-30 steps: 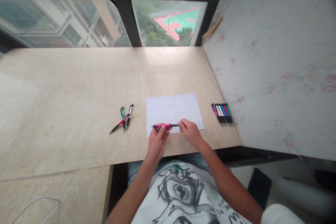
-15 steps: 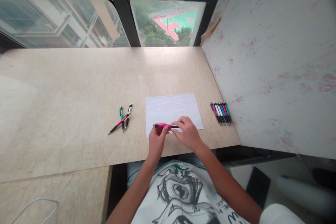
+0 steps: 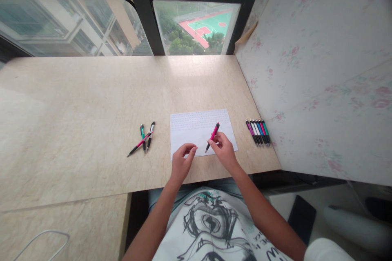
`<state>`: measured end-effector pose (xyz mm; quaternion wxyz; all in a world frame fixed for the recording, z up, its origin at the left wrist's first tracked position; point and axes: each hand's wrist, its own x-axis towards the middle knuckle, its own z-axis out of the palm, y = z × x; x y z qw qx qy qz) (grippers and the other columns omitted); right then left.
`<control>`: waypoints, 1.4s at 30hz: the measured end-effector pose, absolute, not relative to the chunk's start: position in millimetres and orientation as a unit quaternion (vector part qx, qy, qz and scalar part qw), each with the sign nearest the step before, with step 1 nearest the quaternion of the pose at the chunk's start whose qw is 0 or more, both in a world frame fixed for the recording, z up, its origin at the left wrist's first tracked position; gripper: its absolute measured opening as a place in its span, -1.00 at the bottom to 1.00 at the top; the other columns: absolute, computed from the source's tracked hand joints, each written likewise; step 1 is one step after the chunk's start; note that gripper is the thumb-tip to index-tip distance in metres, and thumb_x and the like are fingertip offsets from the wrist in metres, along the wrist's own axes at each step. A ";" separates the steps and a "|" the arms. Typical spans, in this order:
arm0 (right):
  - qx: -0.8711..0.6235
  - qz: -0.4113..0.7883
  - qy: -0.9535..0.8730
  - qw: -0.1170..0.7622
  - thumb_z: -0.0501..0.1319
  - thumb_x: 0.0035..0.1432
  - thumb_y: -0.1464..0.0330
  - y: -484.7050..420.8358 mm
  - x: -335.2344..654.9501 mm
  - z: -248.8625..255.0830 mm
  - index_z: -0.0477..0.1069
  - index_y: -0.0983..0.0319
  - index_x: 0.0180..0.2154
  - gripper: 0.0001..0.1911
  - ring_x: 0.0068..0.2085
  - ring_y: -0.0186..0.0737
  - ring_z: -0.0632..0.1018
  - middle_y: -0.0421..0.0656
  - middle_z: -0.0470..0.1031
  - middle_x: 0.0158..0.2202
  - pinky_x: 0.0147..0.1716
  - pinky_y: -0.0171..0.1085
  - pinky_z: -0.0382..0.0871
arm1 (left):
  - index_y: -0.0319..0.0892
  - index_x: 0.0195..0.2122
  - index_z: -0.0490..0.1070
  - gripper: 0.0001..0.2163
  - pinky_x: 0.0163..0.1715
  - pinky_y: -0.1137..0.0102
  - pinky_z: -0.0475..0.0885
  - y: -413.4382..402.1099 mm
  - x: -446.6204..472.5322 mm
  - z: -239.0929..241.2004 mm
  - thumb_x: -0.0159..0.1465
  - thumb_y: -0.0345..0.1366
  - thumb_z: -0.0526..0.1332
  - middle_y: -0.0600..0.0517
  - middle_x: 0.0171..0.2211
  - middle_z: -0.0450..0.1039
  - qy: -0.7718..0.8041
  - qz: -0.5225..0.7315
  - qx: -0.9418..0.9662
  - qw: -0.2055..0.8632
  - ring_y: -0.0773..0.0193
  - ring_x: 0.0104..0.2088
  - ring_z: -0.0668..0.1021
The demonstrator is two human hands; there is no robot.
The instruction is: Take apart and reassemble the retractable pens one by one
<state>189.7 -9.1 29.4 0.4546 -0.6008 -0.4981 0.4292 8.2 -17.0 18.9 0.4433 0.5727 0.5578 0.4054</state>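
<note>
A pink-and-black pen (image 3: 214,131) is held in my right hand (image 3: 224,149), between the thumb and fingers. The pen slants with its tip down toward the lower part of a sheet of paper (image 3: 186,138); whether the tip touches I cannot tell. Lines of handwriting fill the top part of the sheet. My left hand (image 3: 182,162) rests over the sheet's lower left corner, holding nothing, its fingers loosely curled and slightly apart from the thumb.
Left of the paper lie a green pen (image 3: 142,135), a white-and-black pen (image 3: 151,134) and another pink pen (image 3: 140,143) crossing them. Several pens (image 3: 258,132) line up in a row at the right, by the flowered wall (image 3: 318,89). A window (image 3: 196,28) stands behind the table (image 3: 92,130).
My left hand has let go of the pink pen. My right hand has turned it from lying level to slanting tip-down and moved slightly right, away from the left hand.
</note>
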 end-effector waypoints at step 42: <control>-0.538 0.540 -0.321 0.562 0.31 0.05 0.26 -4.6 206.4 23.4 -0.11 0.12 0.29 -0.12 -0.26 -0.14 0.60 -0.10 0.57 -0.23 -0.45 -0.33 0.38 | -0.13 -0.32 0.42 -0.87 -0.25 0.33 0.39 -16.3 -18.4 -5.5 0.31 -0.30 0.10 -0.02 -0.36 0.50 0.560 0.344 0.710 0.254 0.20 -0.30 0.52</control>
